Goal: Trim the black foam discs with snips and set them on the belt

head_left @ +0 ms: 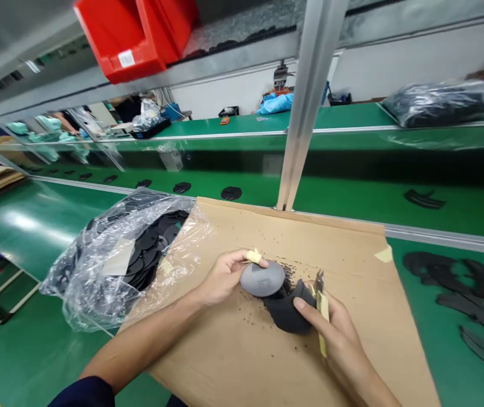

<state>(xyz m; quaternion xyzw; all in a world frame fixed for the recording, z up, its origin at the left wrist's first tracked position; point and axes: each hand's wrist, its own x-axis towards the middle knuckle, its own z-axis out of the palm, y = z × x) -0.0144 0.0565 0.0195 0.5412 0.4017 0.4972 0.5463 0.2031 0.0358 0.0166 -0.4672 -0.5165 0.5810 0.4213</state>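
While a grey disc (262, 280) is pinched at its edge between the thumb and fingers of the left hand (220, 280), a curved black piece (288, 317) and yellow-handled nippers (322, 311) are grasped together in the right hand (341, 330). Both parts are held over a brown sheet (225, 367), the disc set at 10 o'clock of the curved piece and overlapping it in view; whether the two are joined cannot be told.

Judging by the nippers and the black scraps (289, 276) strewn beneath, trimming or checking of the parts seems to be in hand. For a cut, an edge would need to be presented to the nipper jaws, and the parts kept steady meanwhile.

The broad face of the disc is turned upward, its longer axis laid roughly from 9 to 3 o'clock. The ends of the curved piece are partly covered, so its long axis cannot be fixed. The nippers are pointed toward 12 o'clock, handle toward 6.

Between 9 and 10 o'clock from the hands, black discs (148, 249) are held in a clear plastic bag (78, 288); near 3 o'clock, flat black parts (445, 274) are laid on the green bench.
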